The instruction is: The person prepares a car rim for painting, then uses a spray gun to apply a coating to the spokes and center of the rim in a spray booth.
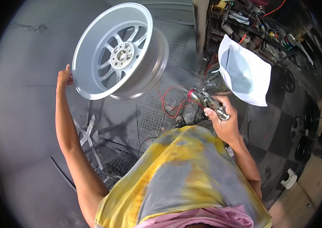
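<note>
A silver alloy wheel rim (122,56) is held up tilted at the upper left, its open barrel side and spokes showing. My left hand (64,79) grips its left edge, with the fingers partly hidden at the lip. In my right hand (225,118) is a metal spray gun (209,102) with a red ring at its nozzle. The nozzle points left towards the rim, and a faint mist streams from it. Beyond the gun stands a white sheet-like piece (244,70) with a grey, round area in its middle; what it is made of is unclear.
A red hose (164,102) loops over the floor below the gun. A whitish star-shaped stand base (88,135) is below the rim. Cluttered shelves (252,26) line the upper right. Dark wheels (309,125) and a white plastic piece (289,179) are at right.
</note>
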Motion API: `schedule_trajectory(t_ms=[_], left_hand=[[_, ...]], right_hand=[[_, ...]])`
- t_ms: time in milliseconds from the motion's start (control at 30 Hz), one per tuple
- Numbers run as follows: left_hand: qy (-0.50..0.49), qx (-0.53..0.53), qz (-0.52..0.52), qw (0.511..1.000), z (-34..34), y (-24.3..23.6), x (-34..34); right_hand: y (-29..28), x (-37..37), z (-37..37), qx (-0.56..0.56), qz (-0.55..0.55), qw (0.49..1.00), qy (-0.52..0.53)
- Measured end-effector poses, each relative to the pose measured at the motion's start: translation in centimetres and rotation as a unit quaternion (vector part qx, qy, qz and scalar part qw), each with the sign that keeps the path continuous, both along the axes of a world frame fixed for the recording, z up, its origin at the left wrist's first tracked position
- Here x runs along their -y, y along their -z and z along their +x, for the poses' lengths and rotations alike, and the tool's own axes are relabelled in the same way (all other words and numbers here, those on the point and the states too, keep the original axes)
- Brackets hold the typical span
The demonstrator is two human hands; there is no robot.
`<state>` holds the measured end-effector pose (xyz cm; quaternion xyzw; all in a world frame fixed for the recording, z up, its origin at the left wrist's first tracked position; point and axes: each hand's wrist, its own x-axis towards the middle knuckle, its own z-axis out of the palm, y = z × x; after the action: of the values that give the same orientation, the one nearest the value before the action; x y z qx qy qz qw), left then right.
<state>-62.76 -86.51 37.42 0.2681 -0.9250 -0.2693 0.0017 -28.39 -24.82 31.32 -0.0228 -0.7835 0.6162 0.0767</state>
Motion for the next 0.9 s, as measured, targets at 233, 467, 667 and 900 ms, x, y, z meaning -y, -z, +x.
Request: schedule_trajectory(t_ms=[233,467,667,900], left_hand=[[-0.058,-0.011,-0.041,0.997,7.1,-0.1,0.6],[-0.064,0.039,-0.045,0.996,14.5,-0.2,0.4],[-0.056,0.09,-0.055,0.993,14.9,-0.3,2.0],[0.018,0.088,-0.276,0.957,1.9,0.9,8.3]], right_hand=[[-0.3,-1.0,-0.6,-0.007,-0.009,0.999,-0.039],[-0.1,-1.1,-1.0,-0.033,-0.009,0.999,-0.04],[0.5,0.4,-1.1,-0.103,0.028,0.993,0.046],[-0.5,4.5,1.9,0.029,0.062,0.994,-0.084]])
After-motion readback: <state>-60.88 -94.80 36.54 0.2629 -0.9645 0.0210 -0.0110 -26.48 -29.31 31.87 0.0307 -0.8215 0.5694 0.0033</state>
